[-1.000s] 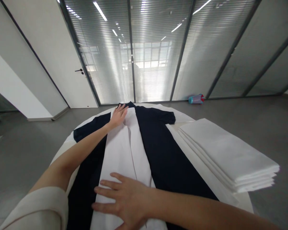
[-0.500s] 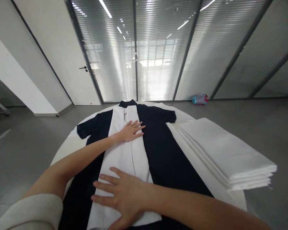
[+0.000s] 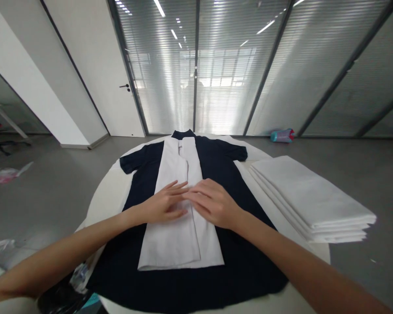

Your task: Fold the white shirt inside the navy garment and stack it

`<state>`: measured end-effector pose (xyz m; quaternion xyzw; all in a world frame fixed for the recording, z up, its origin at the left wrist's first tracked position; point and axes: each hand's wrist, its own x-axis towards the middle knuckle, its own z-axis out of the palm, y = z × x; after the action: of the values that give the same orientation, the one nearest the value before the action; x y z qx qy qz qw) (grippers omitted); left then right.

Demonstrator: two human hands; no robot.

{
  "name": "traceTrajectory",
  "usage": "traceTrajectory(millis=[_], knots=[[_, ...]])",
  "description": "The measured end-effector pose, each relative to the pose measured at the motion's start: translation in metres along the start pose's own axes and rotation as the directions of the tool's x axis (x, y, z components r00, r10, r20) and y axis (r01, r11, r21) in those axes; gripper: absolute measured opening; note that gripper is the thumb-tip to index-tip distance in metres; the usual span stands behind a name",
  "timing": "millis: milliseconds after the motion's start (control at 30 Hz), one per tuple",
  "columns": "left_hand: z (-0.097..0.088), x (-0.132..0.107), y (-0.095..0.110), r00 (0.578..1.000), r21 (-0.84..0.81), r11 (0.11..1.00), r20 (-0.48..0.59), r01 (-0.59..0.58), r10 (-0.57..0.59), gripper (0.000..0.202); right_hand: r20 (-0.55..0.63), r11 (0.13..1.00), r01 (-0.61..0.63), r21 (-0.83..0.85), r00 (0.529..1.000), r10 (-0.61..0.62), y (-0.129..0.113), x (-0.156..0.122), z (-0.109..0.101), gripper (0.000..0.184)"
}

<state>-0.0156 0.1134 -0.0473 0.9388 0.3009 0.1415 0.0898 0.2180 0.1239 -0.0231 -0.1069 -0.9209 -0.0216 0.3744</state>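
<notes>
A navy short-sleeved shirt (image 3: 242, 244) lies spread out, collar at the far side, on a round white table (image 3: 108, 196). On its middle rests a long, folded white garment (image 3: 170, 244), with a small tag near its top. My left hand (image 3: 168, 203) is over the white garment, palm down, fingers stretched out. From the other side comes my right hand (image 3: 216, 200), fingers loosely bent, its fingertips meeting or overlapping those of the left. No object shows in either hand. Whether the palms touch the cloth, I cannot tell.
A stack of folded white cloths (image 3: 311, 196) lies on the table's right side, overhanging the edge. A blue and red object (image 3: 282, 135) is on the floor by the glass wall. At lower left, a dark item (image 3: 63, 296) and clear plastic (image 3: 80, 277) are beside the table.
Both hands were spread flat on the white garment, the left farther up, the right near its lower end. They have come together over its middle. The view has shifted slightly left.
</notes>
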Motion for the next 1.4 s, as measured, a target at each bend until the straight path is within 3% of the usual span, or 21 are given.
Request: traceTrajectory(millis=[100, 200, 333, 433, 533, 667, 800, 933, 1133, 1333, 1400], knots=[[0.009, -0.01, 0.033, 0.992, -0.026, 0.997, 0.107, -0.07, 0.072, 0.069, 0.007, 0.992, -0.126, -0.032, 0.992, 0.126, 0.013, -0.022, -0.012, 0.024], [0.021, -0.009, 0.053, 0.979, -0.021, 0.99, 0.143, -0.141, 0.142, 0.073, 0.164, 0.976, -0.212, -0.04, 0.963, 0.216, 0.015, -0.04, -0.014, 0.022], [0.028, -0.009, 0.059, 0.981, 0.003, 0.988, 0.123, -0.154, 0.152, 0.07, 0.43, 0.954, -0.3, -0.028, 0.858, 0.282, 0.006, -0.047, -0.016, 0.019], [0.023, -0.013, 0.058, 0.979, -0.027, 0.983, 0.091, -0.179, 0.181, 0.065, 0.542, 0.927, -0.375, 0.005, 0.78, 0.312, -0.003, -0.046, -0.021, 0.018], [0.009, -0.02, 0.052, 0.981, -0.04, 0.98, 0.002, -0.194, 0.194, 0.054, 0.597, 0.902, -0.426, 0.069, 0.742, 0.304, -0.008, -0.046, -0.026, 0.02], [-0.012, -0.043, 0.036, 0.992, -0.002, 0.996, -0.083, -0.093, 0.093, 0.055, 0.606, 0.882, -0.453, 0.126, 0.739, 0.293, -0.006, -0.048, -0.03, 0.016], [-0.024, -0.074, 0.024, 0.997, 0.034, 0.999, 0.078, -0.003, 0.0, 0.062, 0.586, 0.885, -0.447, 0.133, 0.755, 0.293, -0.005, -0.045, -0.033, 0.009], [-0.027, -0.093, 0.029, 0.983, 0.04, 0.999, 0.179, 0.027, -0.034, 0.075, 0.564, 0.912, -0.394, 0.114, 0.782, 0.267, -0.01, -0.041, -0.032, 0.009], [-0.03, -0.092, 0.035, 0.97, 0.025, 1.0, 0.244, -0.012, 0.005, 0.087, 0.538, 0.972, -0.232, 0.046, 0.825, 0.172, -0.014, -0.054, -0.026, 0.02], [-0.025, -0.084, 0.023, 0.981, 0.058, 0.989, 0.143, -0.137, 0.128, 0.071, 0.48, 0.997, -0.04, -0.072, 0.875, 0.07, 0.001, -0.06, -0.024, 0.032], [-0.024, -0.081, 0.022, 0.974, 0.04, 0.986, 0.168, -0.162, 0.153, 0.072, 0.479, 0.994, 0.032, -0.101, 0.878, 0.02, 0.01, -0.06, -0.021, 0.035]])
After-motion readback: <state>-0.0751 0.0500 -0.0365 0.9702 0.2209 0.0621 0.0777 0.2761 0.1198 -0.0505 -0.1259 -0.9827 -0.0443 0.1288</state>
